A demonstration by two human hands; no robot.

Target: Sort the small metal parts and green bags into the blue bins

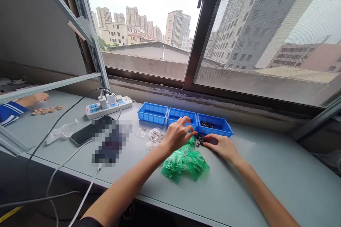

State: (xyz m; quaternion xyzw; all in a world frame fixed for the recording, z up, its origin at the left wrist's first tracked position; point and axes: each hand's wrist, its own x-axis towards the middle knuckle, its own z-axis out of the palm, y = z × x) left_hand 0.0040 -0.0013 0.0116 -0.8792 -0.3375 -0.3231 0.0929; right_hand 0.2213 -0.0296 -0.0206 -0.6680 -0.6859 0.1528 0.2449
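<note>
My left hand (179, 134) hovers in front of the middle blue bin (174, 113), above the green plastic packets (186, 163). Its fingers are bent, with thumb and index fingertip close together; whatever they may hold is too small to make out. My right hand (222, 147) rests low over the table, thumb and index finger closing at a small heap of black parts (200, 139). Similar black pieces (207, 124) lie in the right blue bin (222, 127). Clear plastic packets (156, 136) sit to the left of the green ones, partly behind my left forearm.
A left blue bin (152, 113) completes the row below the window. Farther left are a white power strip (109, 107) with plugs, a black phone (82, 134), a blurred-out device (112, 145), cables and crumpled plastic (61, 132). Another person's hand (36, 98) is near brownish pieces (47, 110).
</note>
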